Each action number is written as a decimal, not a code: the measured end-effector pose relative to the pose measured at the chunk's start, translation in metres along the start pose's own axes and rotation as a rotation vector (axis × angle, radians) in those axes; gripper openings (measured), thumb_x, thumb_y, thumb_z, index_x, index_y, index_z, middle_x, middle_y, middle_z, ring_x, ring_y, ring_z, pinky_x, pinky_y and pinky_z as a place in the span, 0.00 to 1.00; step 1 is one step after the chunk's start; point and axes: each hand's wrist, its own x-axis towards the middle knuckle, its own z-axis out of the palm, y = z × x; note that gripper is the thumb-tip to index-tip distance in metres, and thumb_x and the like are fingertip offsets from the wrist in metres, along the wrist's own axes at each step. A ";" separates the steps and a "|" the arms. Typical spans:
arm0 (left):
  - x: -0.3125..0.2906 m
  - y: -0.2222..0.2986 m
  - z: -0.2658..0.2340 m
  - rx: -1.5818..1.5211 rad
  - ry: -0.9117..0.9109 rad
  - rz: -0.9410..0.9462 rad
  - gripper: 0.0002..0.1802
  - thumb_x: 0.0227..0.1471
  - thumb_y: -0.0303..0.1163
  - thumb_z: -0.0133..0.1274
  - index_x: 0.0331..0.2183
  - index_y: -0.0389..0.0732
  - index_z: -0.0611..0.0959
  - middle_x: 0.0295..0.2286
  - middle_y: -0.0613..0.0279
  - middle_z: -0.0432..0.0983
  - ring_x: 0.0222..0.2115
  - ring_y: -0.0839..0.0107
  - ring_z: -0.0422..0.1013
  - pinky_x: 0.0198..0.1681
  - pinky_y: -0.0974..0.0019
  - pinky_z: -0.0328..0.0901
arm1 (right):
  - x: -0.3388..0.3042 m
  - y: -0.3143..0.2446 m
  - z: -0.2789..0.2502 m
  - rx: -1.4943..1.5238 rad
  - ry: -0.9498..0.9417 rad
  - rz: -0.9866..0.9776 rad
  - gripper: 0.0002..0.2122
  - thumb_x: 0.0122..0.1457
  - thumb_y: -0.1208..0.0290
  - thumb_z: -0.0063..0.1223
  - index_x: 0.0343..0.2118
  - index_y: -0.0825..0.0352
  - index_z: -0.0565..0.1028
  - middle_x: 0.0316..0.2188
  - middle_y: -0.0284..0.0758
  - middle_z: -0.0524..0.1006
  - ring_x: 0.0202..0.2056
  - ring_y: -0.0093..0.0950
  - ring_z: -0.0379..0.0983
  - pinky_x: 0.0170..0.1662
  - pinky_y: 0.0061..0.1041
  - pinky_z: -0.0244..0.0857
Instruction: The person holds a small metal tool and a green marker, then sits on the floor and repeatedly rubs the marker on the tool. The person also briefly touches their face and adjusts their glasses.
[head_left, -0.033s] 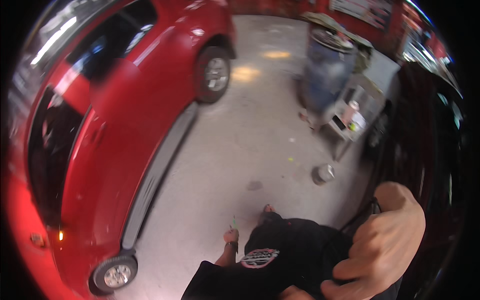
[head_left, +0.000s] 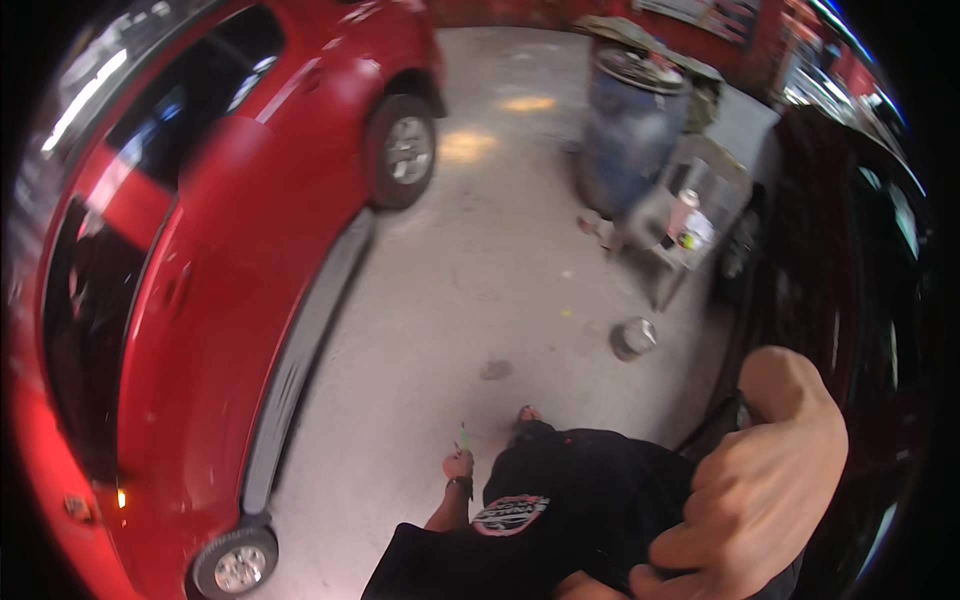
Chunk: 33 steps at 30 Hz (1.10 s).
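My left hand (head_left: 458, 464), with a dark band on its wrist, hangs low beside my black shirt (head_left: 590, 490). Its fingers are closed around a thin, green stick-like thing (head_left: 463, 436); the exact kind is too small to tell. Large and close at the lower right is my right hand (head_left: 755, 490), raised in front of the shirt with its fingers curled in. Whatever may be inside those fingers is hidden. A dark strap-like shape (head_left: 738, 412) shows beside it.
A red car (head_left: 220, 260) with a grey side step (head_left: 305, 370) stands along the left. A dark car (head_left: 820, 270) lines the right. Ahead are a blue drum (head_left: 632, 130), a small table (head_left: 655, 215) holding a pink bottle (head_left: 684, 208), and a metal can (head_left: 638, 336) on the floor.
The view has swung slightly, so the cars, drum and table sit a little farther left. Both hands keep nearly the same pose.
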 end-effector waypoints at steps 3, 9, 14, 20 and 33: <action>0.050 0.082 0.064 0.143 -0.039 0.306 0.20 0.46 0.43 0.63 0.23 0.31 0.84 0.17 0.59 0.76 0.17 0.71 0.71 0.21 0.61 0.65 | 0.012 0.015 -0.015 -0.003 -0.181 0.022 0.09 0.48 0.70 0.62 0.28 0.71 0.77 0.21 0.36 0.74 0.18 0.28 0.74 0.19 0.24 0.66; 0.035 0.241 0.087 -0.366 -0.420 0.186 0.12 0.60 0.36 0.57 0.26 0.43 0.77 0.20 0.76 0.68 0.18 0.83 0.59 0.20 0.71 0.53 | 0.036 0.116 0.050 -0.006 -0.037 0.156 0.18 0.65 0.57 0.49 0.24 0.66 0.71 0.16 0.33 0.69 0.17 0.35 0.71 0.20 0.33 0.65; 0.005 0.317 0.052 -0.485 -0.567 0.161 0.09 0.62 0.37 0.57 0.30 0.46 0.77 0.21 0.79 0.67 0.18 0.89 0.57 0.18 0.76 0.49 | 0.014 0.149 0.042 -0.059 0.425 0.086 0.19 0.65 0.52 0.49 0.26 0.65 0.72 0.23 0.34 0.69 0.22 0.34 0.70 0.39 0.38 0.70; -0.003 0.371 0.089 -0.456 -0.627 0.180 0.09 0.61 0.38 0.58 0.34 0.42 0.81 0.22 0.76 0.71 0.19 0.87 0.60 0.20 0.79 0.51 | -0.050 0.181 -0.013 0.006 0.259 0.213 0.24 0.61 0.48 0.57 0.38 0.72 0.76 0.33 0.38 0.72 0.29 0.36 0.73 0.40 0.37 0.70; -0.001 0.487 0.232 -0.502 -0.467 0.140 0.07 0.61 0.34 0.57 0.37 0.41 0.81 0.23 0.74 0.72 0.19 0.86 0.61 0.20 0.78 0.52 | -0.205 0.404 -0.100 0.524 0.302 0.268 0.19 0.59 0.57 0.63 0.35 0.72 0.77 0.52 0.51 0.74 0.39 0.44 0.78 0.39 0.33 0.73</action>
